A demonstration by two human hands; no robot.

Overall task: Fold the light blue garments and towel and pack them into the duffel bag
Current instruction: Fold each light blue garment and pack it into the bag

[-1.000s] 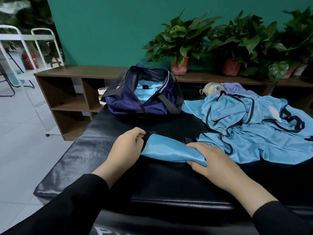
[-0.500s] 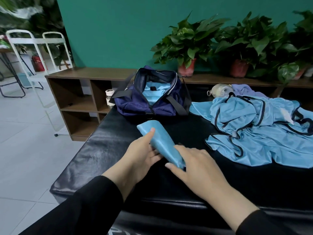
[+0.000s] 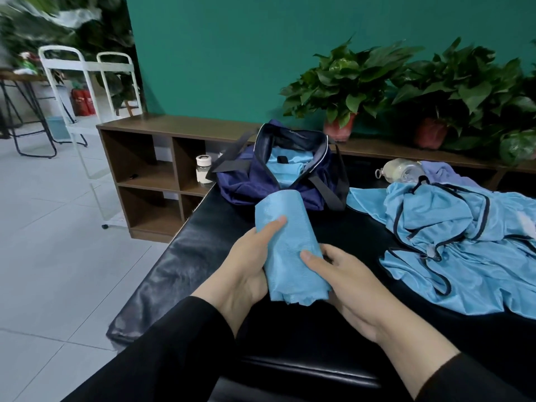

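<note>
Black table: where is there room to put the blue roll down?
Bare black table lies left of the left hand, up to the duffel bag. A strip between the right hand and the unfolded garment is free. The table's right side is crowded.

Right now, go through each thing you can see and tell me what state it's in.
Rolled light blue cloth: rolled up, held off the table.
Left hand: grips the roll.
Right hand: grips the roll.
Duffel bag: unzipped, light blue fabric already inside.
Light blue garment: unfolded, crumpled on the table.
Clear bottle: lying on its side.
</note>
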